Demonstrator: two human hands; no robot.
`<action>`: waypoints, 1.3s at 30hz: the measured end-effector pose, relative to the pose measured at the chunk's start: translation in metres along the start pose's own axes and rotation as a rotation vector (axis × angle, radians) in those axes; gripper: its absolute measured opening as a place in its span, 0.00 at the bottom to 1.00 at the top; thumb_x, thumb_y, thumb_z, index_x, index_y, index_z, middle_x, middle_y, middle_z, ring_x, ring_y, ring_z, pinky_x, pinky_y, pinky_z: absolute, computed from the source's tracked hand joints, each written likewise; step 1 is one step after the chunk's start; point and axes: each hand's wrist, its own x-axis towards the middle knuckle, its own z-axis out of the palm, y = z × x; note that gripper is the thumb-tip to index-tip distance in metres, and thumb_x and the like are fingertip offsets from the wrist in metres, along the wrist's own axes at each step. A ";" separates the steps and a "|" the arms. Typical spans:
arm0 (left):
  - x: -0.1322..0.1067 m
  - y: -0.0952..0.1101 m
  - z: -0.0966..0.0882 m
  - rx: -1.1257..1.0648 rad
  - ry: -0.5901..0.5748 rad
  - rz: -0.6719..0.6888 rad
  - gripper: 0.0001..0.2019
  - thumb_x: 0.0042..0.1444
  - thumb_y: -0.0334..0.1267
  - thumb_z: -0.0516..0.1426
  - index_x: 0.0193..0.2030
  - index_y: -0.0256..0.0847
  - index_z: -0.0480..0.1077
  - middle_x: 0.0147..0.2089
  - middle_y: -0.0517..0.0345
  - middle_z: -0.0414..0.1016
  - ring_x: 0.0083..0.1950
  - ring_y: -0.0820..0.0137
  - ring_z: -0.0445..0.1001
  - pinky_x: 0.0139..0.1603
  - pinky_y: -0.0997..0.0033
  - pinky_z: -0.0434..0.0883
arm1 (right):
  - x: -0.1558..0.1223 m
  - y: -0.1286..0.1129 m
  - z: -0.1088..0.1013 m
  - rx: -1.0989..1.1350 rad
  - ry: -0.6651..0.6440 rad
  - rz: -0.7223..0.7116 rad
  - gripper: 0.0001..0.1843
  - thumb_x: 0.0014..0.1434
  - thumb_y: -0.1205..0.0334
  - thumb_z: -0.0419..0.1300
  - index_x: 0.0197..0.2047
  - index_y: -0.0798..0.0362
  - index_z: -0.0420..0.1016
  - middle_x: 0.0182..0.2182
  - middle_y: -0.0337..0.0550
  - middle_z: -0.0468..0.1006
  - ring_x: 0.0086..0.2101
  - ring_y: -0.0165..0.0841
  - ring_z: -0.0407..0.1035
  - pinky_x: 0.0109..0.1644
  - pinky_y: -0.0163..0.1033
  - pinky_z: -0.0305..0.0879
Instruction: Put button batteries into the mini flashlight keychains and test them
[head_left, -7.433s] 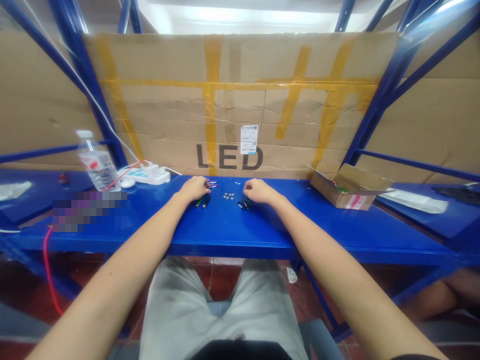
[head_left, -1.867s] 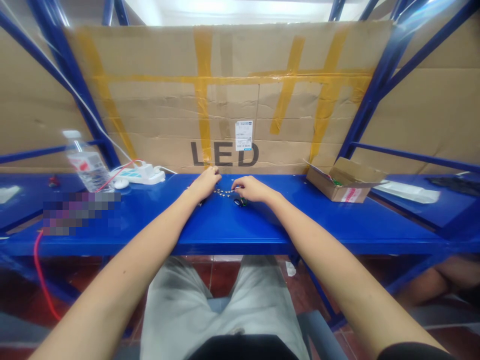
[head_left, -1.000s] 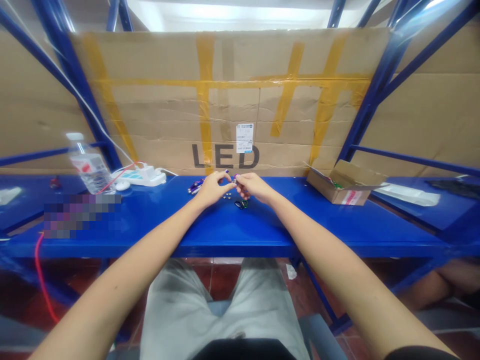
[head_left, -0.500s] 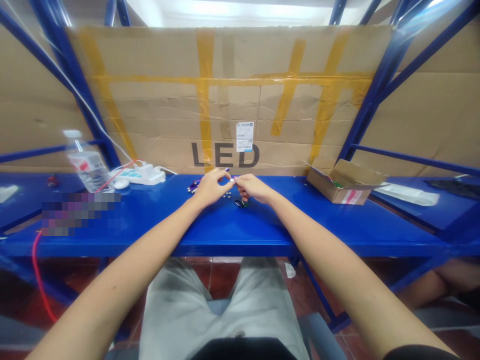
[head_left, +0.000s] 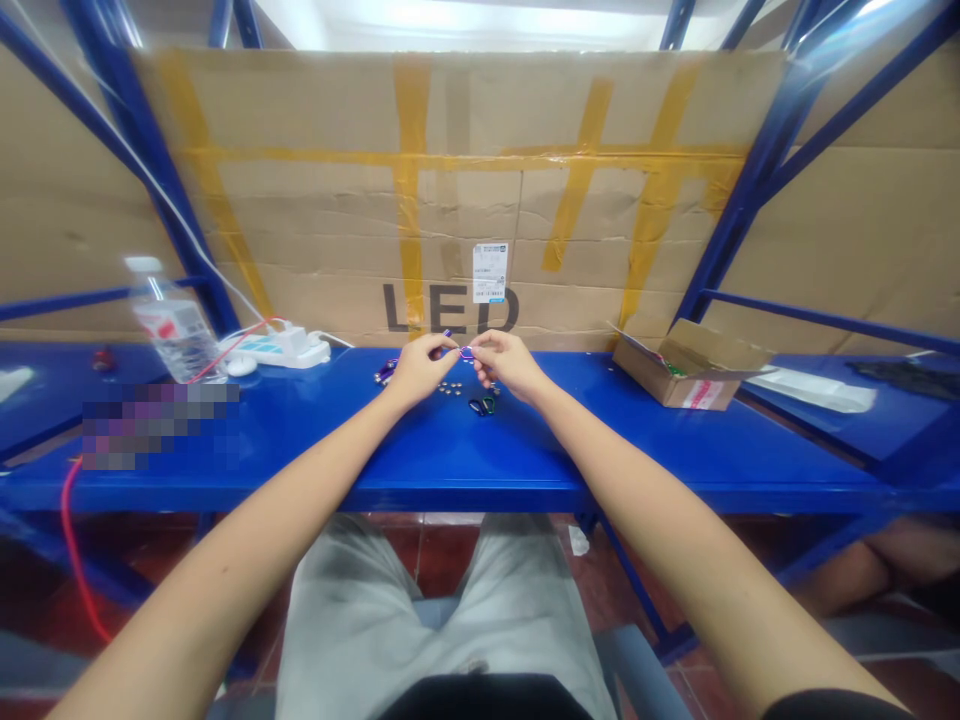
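My left hand [head_left: 424,365] and my right hand [head_left: 508,362] meet over the back of the blue table, fingertips pinched on either side of a small purple carabiner [head_left: 466,352]. A short purple cylinder [head_left: 446,333] sticks up beside the left fingers; most of it is hidden. Left of that hand lies a pile of purple cylinders [head_left: 385,373], partly covered by it. Small metal pieces [head_left: 451,388] are scattered below the fingers. A black carabiner [head_left: 477,407] and a green one [head_left: 489,405] rest just in front of the right hand.
An open cardboard box [head_left: 679,368] with green items stands at the right. On the left are a water bottle [head_left: 174,325], a white power strip [head_left: 281,348] and a red cable [head_left: 75,540]. A cardboard panel [head_left: 322,230] closes off the back.
Both hands have risen slightly. The purple carabiner shows more plainly between the fingertips, and the black and green carabiners on the table are now uncovered.
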 end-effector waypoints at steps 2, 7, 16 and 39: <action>0.000 0.001 0.000 -0.039 0.004 -0.026 0.10 0.58 0.43 0.59 0.37 0.39 0.77 0.30 0.59 0.73 0.33 0.69 0.68 0.37 0.68 0.63 | 0.000 0.000 0.001 0.013 0.030 -0.018 0.07 0.62 0.65 0.64 0.35 0.53 0.68 0.21 0.35 0.73 0.18 0.25 0.63 0.18 0.29 0.59; 0.002 0.000 0.001 -0.081 0.026 -0.045 0.09 0.56 0.43 0.59 0.34 0.39 0.75 0.27 0.62 0.69 0.32 0.70 0.65 0.36 0.68 0.62 | -0.001 0.000 0.004 0.034 0.041 -0.045 0.11 0.60 0.63 0.66 0.34 0.52 0.66 0.21 0.34 0.73 0.17 0.22 0.57 0.16 0.27 0.51; 0.000 0.002 0.003 -0.063 -0.006 -0.020 0.08 0.56 0.41 0.58 0.33 0.40 0.74 0.29 0.60 0.70 0.33 0.69 0.66 0.38 0.67 0.64 | 0.002 0.001 -0.002 -0.156 -0.017 -0.056 0.07 0.62 0.70 0.58 0.32 0.52 0.66 0.20 0.32 0.68 0.15 0.23 0.56 0.17 0.30 0.50; -0.001 0.004 0.004 -0.752 -0.369 -0.387 0.16 0.44 0.46 0.70 0.36 0.39 0.79 0.34 0.55 0.78 0.32 0.71 0.70 0.31 0.70 0.64 | -0.001 -0.004 -0.015 0.113 -0.264 0.303 0.09 0.54 0.73 0.65 0.26 0.57 0.68 0.19 0.37 0.67 0.17 0.19 0.48 0.17 0.26 0.42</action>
